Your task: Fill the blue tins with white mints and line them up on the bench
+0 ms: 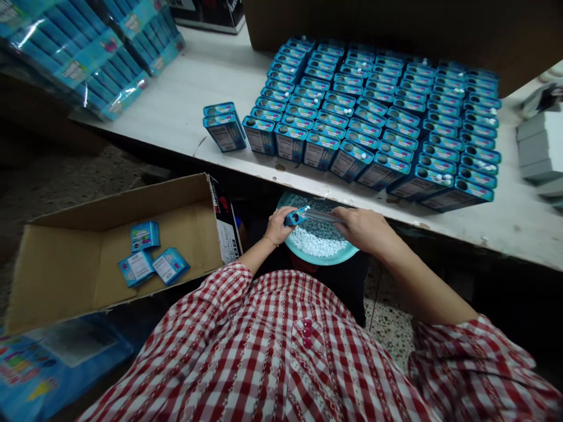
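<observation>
Between my two hands is a round turquoise basin (322, 259) filled with small white pellets (314, 241). My left hand (280, 227) is closed on a small blue box (296, 216), held over the basin's left side with its narrow top facing up. In my right hand (358, 227) is a clear plastic scoop-like piece (324, 216), reaching left to the box's top. Its far end meets the box near a few white bits. How much it holds cannot be made out.
Rows of blue boxes (336, 126) stand on the white table (176, 126), two more (223, 129) apart at left. Wrapped blue packs (79, 58) lie at far left. An open carton (105, 246) with several blue packets (159, 265) sits left of me. White boxes (539, 146) are at right.
</observation>
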Demonstrator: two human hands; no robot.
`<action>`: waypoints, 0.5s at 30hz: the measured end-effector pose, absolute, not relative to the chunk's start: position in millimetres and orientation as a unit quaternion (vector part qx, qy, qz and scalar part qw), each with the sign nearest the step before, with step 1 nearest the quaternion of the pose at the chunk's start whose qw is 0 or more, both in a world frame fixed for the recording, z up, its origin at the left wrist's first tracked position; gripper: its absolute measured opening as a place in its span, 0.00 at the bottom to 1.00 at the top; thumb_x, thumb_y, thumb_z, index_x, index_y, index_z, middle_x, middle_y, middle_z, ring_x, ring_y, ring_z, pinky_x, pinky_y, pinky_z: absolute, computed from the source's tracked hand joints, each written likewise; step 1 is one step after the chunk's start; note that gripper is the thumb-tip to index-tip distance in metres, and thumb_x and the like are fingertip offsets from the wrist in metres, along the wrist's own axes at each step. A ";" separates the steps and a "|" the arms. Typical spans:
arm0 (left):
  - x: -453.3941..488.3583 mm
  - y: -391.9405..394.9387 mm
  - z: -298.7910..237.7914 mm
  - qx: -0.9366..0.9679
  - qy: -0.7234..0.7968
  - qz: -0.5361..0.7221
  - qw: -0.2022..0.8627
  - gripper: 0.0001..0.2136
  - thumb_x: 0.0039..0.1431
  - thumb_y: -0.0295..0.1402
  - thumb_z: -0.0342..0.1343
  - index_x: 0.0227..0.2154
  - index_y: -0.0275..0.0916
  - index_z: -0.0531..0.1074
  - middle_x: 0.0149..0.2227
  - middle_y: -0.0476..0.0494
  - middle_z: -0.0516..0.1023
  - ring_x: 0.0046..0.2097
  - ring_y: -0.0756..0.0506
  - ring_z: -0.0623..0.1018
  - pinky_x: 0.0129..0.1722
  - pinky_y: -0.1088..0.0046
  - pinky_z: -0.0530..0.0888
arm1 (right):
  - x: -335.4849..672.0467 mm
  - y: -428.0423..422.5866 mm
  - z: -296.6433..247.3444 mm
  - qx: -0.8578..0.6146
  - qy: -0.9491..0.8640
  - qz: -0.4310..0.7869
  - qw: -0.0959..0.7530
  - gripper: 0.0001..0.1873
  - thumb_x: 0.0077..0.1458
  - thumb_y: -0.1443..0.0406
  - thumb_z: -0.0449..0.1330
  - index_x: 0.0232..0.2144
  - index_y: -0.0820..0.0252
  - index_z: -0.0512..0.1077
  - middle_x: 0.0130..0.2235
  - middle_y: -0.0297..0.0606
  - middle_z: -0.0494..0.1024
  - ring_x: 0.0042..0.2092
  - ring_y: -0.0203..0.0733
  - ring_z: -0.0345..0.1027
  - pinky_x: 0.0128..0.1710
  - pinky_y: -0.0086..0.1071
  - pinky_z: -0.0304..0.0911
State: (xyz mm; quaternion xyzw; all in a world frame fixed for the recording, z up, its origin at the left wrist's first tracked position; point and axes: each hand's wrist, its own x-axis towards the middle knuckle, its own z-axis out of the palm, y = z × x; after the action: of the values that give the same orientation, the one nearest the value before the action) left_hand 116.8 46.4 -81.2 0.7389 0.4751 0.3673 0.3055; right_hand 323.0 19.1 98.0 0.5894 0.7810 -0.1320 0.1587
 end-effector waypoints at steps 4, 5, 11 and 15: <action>114.3 44.0 -73.4 0.744 0.462 0.377 0.300 0.18 0.46 0.29 0.58 0.43 0.40 0.70 0.45 0.42 0.74 0.48 0.43 0.73 0.50 0.64 0.69 | 343.2 10.5 89.0 0.617 0.772 -0.133 0.077 0.19 0.58 0.60 0.48 0.50 0.53 0.66 0.44 0.41 0.76 0.41 0.45 0.70 0.38 0.34 0.59; 113.9 43.6 -71.8 0.751 0.454 0.377 0.297 0.18 0.46 0.28 0.58 0.43 0.41 0.70 0.46 0.42 0.74 0.48 0.43 0.73 0.51 0.64 0.68 | 346.9 8.3 85.4 0.625 0.767 -0.133 0.055 0.19 0.58 0.60 0.48 0.50 0.54 0.66 0.45 0.40 0.76 0.41 0.45 0.70 0.38 0.34 0.59; 108.1 45.6 -69.9 0.766 0.457 0.354 0.281 0.18 0.45 0.26 0.57 0.43 0.40 0.70 0.45 0.42 0.75 0.48 0.43 0.73 0.50 0.64 0.69 | 363.6 -2.4 61.8 0.669 0.727 -0.155 0.018 0.19 0.58 0.57 0.47 0.49 0.52 0.67 0.44 0.38 0.77 0.41 0.47 0.71 0.35 0.34 0.60; 100.3 49.8 -63.8 0.752 0.450 0.389 0.283 0.17 0.47 0.29 0.57 0.43 0.39 0.70 0.45 0.41 0.74 0.47 0.44 0.73 0.50 0.64 0.69 | 371.2 -5.4 49.1 0.678 0.714 -0.171 0.037 0.20 0.58 0.57 0.47 0.49 0.52 0.67 0.43 0.38 0.77 0.41 0.47 0.71 0.34 0.34 0.60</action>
State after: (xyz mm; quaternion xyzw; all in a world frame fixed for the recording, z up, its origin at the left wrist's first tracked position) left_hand 100.3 49.8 -63.8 0.7523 0.4500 0.3892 0.2829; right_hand 371.2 -5.4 49.1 0.6775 0.7145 -0.1705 0.0370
